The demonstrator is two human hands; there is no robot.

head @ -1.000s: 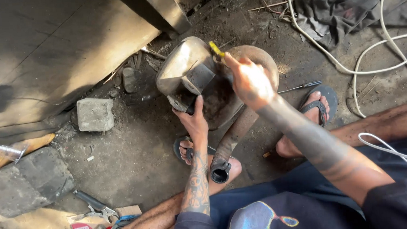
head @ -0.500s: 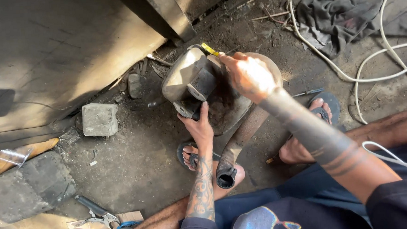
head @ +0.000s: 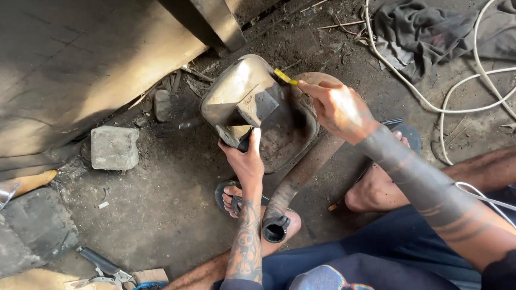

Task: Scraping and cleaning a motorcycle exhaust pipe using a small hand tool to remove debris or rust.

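Dirt floor [head: 156,215], gritty, oil-dark; stone block [head: 114,147] left, white cable [head: 444,109] and grey rag [head: 422,27] far right. Muffler [head: 256,113] centre, dented rusty metal, pipe running near toward my feet. My left hand [head: 246,157] clamps muffler's near edge. My right hand [head: 338,108] closed round yellow tool [head: 285,77]; tip hard to make out.
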